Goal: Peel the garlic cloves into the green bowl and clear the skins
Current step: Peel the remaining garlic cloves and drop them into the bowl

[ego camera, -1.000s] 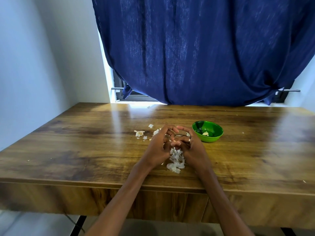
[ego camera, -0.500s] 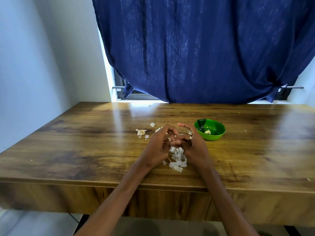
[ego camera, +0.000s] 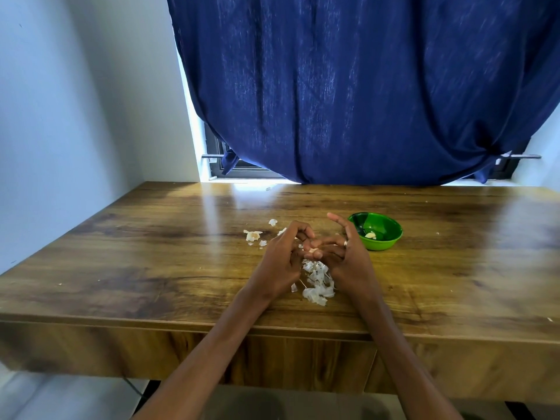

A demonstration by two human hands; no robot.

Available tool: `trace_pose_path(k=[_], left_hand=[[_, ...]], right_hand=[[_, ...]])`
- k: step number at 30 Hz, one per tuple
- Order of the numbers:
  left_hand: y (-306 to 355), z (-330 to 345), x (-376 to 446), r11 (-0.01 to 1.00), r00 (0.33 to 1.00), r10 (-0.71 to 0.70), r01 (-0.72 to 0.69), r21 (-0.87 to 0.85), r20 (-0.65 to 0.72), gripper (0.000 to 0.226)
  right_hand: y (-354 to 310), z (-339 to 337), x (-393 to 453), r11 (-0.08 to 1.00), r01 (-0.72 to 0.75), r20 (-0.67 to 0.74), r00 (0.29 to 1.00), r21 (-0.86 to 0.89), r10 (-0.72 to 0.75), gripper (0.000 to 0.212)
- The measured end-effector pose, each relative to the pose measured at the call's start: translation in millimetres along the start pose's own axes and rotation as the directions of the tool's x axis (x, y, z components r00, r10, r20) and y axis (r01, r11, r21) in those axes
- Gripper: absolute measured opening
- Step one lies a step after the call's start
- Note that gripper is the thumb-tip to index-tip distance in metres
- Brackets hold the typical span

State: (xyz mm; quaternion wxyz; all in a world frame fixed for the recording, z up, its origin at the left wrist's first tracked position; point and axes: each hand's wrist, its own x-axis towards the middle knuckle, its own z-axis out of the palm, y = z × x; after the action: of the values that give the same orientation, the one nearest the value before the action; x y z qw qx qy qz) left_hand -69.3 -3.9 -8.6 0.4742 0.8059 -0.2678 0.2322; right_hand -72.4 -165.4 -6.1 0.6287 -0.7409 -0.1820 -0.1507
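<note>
Both hands met above the near table edge. Left hand (ego camera: 280, 260) had fingers curled in, apparently picking at a garlic clove (ego camera: 313, 251) pinched by the right hand (ego camera: 342, 262), whose index finger stuck up, out of the way. Clove was tiny and mostly hidden, so the exact grip was hard to read. Working right over the skin pile (ego camera: 318, 283) probably let peelings drop in one spot. Loose skin bits (ego camera: 253, 235) lay further left on the table (ego camera: 151, 268). Green bowl (ego camera: 375, 233) sat just beside the right hand, within easy reach for dropping, one peeled clove (ego camera: 370, 235) inside.
</note>
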Motion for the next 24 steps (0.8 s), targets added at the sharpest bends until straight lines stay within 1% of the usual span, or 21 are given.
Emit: trace_pose_path(k=[5, 10, 13, 17, 21, 24], left_hand=[[3, -2, -1, 1.0, 1.0, -0.015, 0.015, -0.008, -0.011, 0.046], [6, 0, -1, 1.0, 0.999, 0.011, -0.011, -0.002, -0.042, 0.046], [6, 2, -1, 1.0, 0.998, 0.012, -0.012, -0.012, -0.054, 0.045], [7, 4, 0, 0.998, 0.994, 0.045, -0.041, 0.045, -0.095, 0.048], [9, 7, 2, 0.997, 0.99, 0.063, -0.057, 0.051, -0.128, 0.037], [10, 8, 2, 0.996, 0.987, 0.082, -0.076, 0.052, -0.137, 0.029]], right_hand=[[0, 0, 1, 1.0, -0.002, 0.019, 1.0, -0.001, 0.002, 0.075], [-1, 0, 2, 0.998, -0.013, 0.017, 1.0, 0.062, 0.012, 0.071], [-2, 0, 1, 0.995, -0.027, 0.009, 1.0, 0.092, 0.026, 0.066], [-2, 1, 2, 0.995, -0.046, 0.008, 0.999, 0.094, 0.045, 0.058], [-3, 1, 1, 0.984, -0.078, 0.004, 0.997, 0.158, 0.078, 0.055], [-5, 1, 0, 0.986, -0.065, -0.029, 0.997, 0.156, 0.07, 0.057]])
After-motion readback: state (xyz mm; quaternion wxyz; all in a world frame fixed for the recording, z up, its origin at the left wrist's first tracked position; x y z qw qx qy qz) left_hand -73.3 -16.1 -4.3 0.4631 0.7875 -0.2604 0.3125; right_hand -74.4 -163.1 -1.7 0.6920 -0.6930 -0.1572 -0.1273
